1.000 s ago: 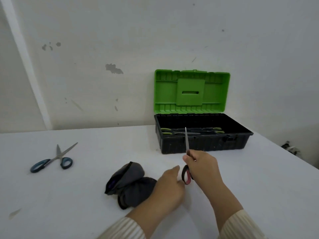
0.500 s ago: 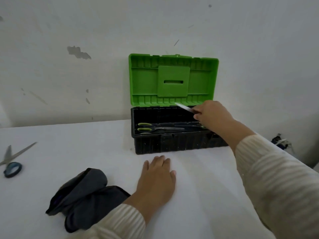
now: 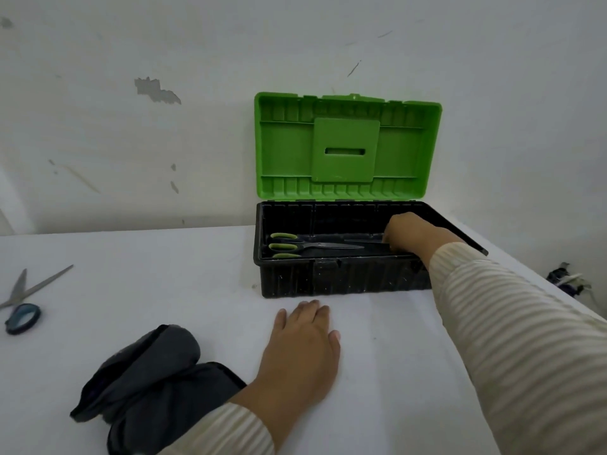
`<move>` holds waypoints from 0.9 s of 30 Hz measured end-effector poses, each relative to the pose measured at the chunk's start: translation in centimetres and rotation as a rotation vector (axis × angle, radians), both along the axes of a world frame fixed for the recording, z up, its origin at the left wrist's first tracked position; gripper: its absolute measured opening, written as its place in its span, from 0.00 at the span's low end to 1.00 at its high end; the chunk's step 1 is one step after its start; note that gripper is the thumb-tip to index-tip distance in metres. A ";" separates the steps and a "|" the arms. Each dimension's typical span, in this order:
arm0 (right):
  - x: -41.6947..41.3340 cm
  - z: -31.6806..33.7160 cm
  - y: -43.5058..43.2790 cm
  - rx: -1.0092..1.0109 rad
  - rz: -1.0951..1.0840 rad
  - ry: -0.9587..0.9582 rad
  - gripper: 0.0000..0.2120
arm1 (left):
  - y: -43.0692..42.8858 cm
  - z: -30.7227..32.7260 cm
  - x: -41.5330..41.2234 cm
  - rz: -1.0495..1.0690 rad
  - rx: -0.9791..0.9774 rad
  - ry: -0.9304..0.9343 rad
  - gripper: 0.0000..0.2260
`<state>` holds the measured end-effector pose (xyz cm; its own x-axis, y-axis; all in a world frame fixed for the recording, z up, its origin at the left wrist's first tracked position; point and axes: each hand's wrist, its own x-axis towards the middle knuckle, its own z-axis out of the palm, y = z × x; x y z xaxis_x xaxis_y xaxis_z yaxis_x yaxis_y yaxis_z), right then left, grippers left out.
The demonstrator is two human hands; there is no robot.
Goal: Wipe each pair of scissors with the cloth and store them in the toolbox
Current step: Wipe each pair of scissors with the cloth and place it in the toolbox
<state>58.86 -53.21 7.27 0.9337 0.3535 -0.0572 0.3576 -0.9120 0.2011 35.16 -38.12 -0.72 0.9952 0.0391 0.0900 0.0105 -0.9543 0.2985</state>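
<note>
Right hand (image 3: 407, 233) is gripping scissors (image 3: 364, 240) inside the toolbox (image 3: 345, 277) at one o'clock, beside the green-handled pairs (image 3: 295, 246); left hand (image 3: 302, 349) is lying flat, open; blue scissors (image 3: 23, 307) at nine o'clock are awaiting the cloth (image 3: 154, 382).

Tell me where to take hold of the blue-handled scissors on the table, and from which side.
Grip the blue handle loop from above, on the near side. The blue-handled scissors lie flat on the table, blades splayed open and pointing away, so the loop is the safe, blunt end.
</note>
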 end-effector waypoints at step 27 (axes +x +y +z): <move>-31.9 -4.1 24.0 0.894 0.209 0.161 0.10 | 33.4 4.1 -12.2 0.853 -0.172 -0.056 0.20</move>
